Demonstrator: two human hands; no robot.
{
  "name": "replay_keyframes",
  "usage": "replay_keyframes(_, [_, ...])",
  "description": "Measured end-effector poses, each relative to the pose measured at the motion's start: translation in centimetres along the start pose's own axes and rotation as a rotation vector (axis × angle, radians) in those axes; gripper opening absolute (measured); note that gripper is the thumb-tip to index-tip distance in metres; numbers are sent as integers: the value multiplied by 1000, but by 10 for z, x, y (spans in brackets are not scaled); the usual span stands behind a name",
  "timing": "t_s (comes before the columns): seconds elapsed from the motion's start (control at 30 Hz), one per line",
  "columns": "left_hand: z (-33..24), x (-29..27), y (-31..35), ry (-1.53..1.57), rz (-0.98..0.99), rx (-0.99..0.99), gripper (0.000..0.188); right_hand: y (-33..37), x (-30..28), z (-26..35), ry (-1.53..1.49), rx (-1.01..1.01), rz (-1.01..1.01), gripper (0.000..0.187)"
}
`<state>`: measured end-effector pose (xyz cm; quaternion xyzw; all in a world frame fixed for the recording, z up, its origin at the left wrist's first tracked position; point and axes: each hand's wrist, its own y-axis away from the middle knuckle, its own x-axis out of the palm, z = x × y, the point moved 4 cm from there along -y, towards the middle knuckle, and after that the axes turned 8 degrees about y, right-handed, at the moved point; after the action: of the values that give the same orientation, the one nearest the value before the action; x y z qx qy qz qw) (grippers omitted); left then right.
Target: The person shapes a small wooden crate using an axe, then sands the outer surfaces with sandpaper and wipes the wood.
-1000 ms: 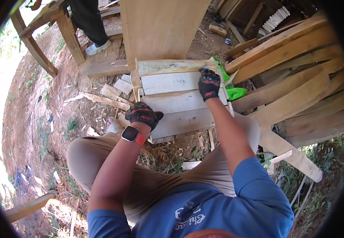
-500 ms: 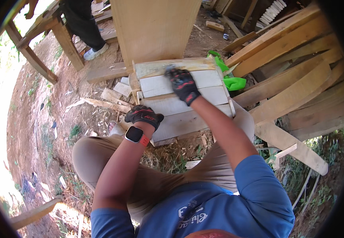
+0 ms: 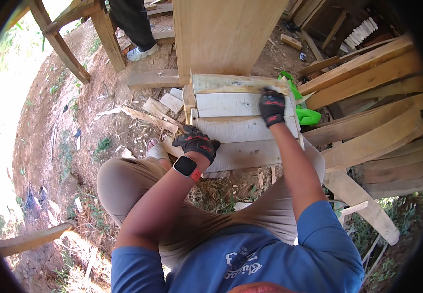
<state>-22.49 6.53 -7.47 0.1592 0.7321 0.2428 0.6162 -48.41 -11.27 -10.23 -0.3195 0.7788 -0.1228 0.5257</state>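
Observation:
A pale slatted wooden panel [image 3: 243,128] with side rails lies in front of my knees, joined or set against a tall wide board [image 3: 223,36] behind it. My left hand [image 3: 198,142], in a black glove with red marks, is closed around the panel's near left edge. My right hand [image 3: 273,107], gloved the same way, presses on the far slats near the right side. Its fingers are curled down and a little blurred; whatever they hold is hidden under the glove. The farthest slat has a yellowish, rougher face than the others.
Long planks and curved boards [image 3: 367,132] are stacked at the right, beside a bright green bag [image 3: 309,116]. Wood offcuts [image 3: 158,107] litter the dirt at the left. A person's leg and shoe [image 3: 142,52] stand by a wooden frame [image 3: 109,41] at the far left.
My right hand has slid rightward across the far slats, from near their middle to near the right end. My left hand stays at the panel's left edge. The whole view has shifted slightly.

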Motion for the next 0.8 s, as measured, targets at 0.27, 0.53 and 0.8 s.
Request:
replay_keyframes(0.27, [13,11,-7,65,-79,65,102,-38,-95,210,-274,-181,59,30])
replay_keyframes(0.53, [18,15,4,251,-206,39,114,-5,-30,44,-359,-164,129,35])
replay_keyframes(0.8, [6,26,-6,144,-280,37,114,7,24,-88,61,-29,286,27])
